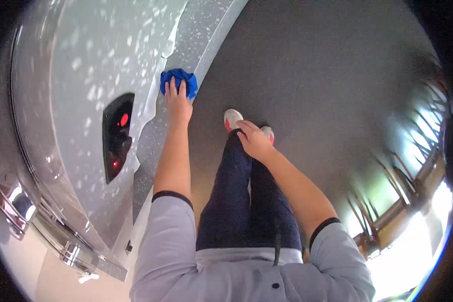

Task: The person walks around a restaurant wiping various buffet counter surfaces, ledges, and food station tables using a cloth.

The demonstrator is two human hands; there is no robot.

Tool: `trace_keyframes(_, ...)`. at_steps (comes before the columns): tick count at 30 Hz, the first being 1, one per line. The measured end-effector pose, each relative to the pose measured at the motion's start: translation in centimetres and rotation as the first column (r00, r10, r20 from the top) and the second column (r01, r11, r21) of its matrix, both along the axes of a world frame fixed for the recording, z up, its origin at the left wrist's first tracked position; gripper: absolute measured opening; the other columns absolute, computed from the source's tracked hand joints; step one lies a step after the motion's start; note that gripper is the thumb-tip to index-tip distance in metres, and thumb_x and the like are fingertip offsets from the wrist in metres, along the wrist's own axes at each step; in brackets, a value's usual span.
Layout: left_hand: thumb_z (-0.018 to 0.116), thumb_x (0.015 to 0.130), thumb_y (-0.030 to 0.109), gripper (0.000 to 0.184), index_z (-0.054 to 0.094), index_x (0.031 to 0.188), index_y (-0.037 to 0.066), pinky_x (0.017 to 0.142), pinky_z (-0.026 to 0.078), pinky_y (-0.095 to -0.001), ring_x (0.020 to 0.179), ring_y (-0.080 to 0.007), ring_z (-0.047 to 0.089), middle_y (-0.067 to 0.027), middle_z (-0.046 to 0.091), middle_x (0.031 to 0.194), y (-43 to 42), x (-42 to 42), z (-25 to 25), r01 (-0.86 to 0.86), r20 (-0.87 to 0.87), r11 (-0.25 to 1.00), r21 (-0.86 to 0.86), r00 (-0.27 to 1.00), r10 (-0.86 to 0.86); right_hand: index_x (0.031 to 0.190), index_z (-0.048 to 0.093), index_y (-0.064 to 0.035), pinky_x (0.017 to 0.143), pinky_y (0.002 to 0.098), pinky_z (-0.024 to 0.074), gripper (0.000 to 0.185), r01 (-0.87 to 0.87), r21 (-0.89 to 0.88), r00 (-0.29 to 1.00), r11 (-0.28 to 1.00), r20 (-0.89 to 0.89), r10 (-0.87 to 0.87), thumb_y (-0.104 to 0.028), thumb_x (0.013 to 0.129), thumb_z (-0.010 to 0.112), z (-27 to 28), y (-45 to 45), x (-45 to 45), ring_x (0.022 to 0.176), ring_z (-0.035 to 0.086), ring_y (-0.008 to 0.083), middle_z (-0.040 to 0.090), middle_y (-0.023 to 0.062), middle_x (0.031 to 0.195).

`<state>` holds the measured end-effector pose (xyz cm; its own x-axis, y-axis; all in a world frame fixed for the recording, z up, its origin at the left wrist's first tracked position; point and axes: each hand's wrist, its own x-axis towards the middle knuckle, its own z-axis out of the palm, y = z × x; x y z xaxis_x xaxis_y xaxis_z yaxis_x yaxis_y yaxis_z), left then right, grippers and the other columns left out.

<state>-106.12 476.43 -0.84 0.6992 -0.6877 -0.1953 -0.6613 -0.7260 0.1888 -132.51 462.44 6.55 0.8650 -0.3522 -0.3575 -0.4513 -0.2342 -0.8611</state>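
Note:
My left hand (pixel 177 103) reaches forward and presses a crumpled blue cloth (pixel 185 79) against the grey speckled ledge (pixel 202 38). Its fingers lie over the bunched cloth, which hides the spot of ledge beneath it. My right hand (pixel 256 142) rests by my knee on the dark trousers (pixel 226 201), fingers loosely extended and nothing visible in them. Left of the cloth is a pale speckled surface (pixel 98 60) with a wavy bright edge along the ledge. Set in that surface is a dark glossy panel (pixel 118 138) showing red spots.
Grey floor (pixel 307 70) lies to the right of the ledge, and my light shoes (pixel 232 119) stand on it. Shiny metal fittings (pixel 69 251) are at the lower left. Brown wooden furniture (pixel 392 216) stands against bright light at the right.

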Motion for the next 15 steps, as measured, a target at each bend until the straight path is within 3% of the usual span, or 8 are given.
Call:
trace_keyframes(1, 0.074, 0.082, 0.008, 0.066, 0.051, 0.144, 0.011, 0.117, 0.032, -0.0561, 0.146, -0.0458, 0.032, -0.0199, 0.035, 0.159, 1.3, 0.0, -0.1, -0.011, -0.003, 1.0, -0.011, 1.0, 0.011, 0.127, 0.059, 0.0025, 0.106, 0.0447, 0.0474, 0.035, 0.024, 0.031, 0.999, 0.999, -0.036, -0.023, -0.008, 0.093, 0.061, -0.1, 0.7, 0.2, 0.123, 0.058, 0.0409, 0.061, 0.022, 0.132)
trace_keyframes(6, 0.075, 0.08, 0.009, 0.07, 0.05, 0.146, 0.011, 0.118, 0.032, -0.0559, 0.146, -0.0454, 0.032, -0.0183, 0.034, 0.16, 4.8, -0.9, 0.4, 0.085, 0.045, 0.995, 0.057, 0.995, -0.088, 0.133, 0.057, 0.0022, 0.114, 0.0482, 0.0401, 0.047, -0.015, -0.214, 0.969, 0.977, 0.239, 0.068, -0.005, 0.087, 0.063, -1.1, 5.3, 6.3, 0.134, 0.049, 0.0421, 0.055, 0.0221, 0.14)
trace_keyframes(7, 0.069, 0.087, 0.016, 0.065, 0.048, 0.148, 0.012, 0.117, 0.032, -0.0567, 0.147, -0.0443, 0.032, -0.0172, 0.035, 0.16, 5.2, -0.9, 0.2, 0.094, 0.058, 0.992, 0.086, 0.993, -0.099, 0.134, 0.056, 0.0027, 0.116, 0.0483, 0.0379, 0.049, -0.023, -0.224, 0.96, 0.974, 0.268, 0.084, -0.005, 0.087, 0.063, -1.1, 6.6, 8.5, 0.136, 0.047, 0.0418, 0.054, 0.0219, 0.142)
trace_keyframes(10, 0.06, 0.094, 0.024, 0.06, 0.045, 0.151, 0.013, 0.116, 0.033, -0.057, 0.148, -0.0431, 0.032, -0.0167, 0.039, 0.158, 6.4, 0.1, -3.5, 0.141, 0.177, 0.968, -0.206, 0.979, -0.105, 0.138, 0.053, 0.0035, 0.12, 0.048, 0.0323, 0.051, -0.041, -0.354, 0.923, 0.934, 0.344, 0.171, -0.012, 0.09, 0.06, -3.6, 9.6, 14.6, 0.141, 0.042, 0.0395, 0.051, 0.0202, 0.146)
trace_keyframes(11, 0.056, 0.095, 0.036, 0.064, 0.042, 0.152, 0.012, 0.117, 0.031, -0.0568, 0.147, -0.0421, 0.033, -0.0186, 0.042, 0.156, 6.3, 0.2, -4.6, 0.095, 0.196, 0.983, -0.158, 0.979, -0.063, 0.139, 0.052, 0.0036, 0.121, 0.0477, 0.0306, 0.051, -0.047, -0.412, 0.906, 0.91, 0.366, 0.213, -0.016, 0.092, 0.059, -4.7, 9.9, 16.3, 0.143, 0.041, 0.0384, 0.05, 0.0195, 0.147)
trace_keyframes(15, 0.058, 0.094, 0.038, 0.066, 0.042, 0.152, 0.01, 0.117, 0.03, -0.0567, 0.146, -0.0422, 0.034, -0.0195, 0.042, 0.155, 5.7, 1.1, -5.8, 0.117, 0.244, 0.967, -0.225, 0.968, -0.06, 0.137, 0.057, 0.0005, 0.117, 0.0462, 0.0357, 0.05, 0.037, -0.559, 0.886, 0.829, 0.401, 0.231, -0.025, 0.095, 0.054, -9.9, 10.4, 21.3, 0.138, 0.047, 0.0331, 0.055, 0.0164, 0.142)
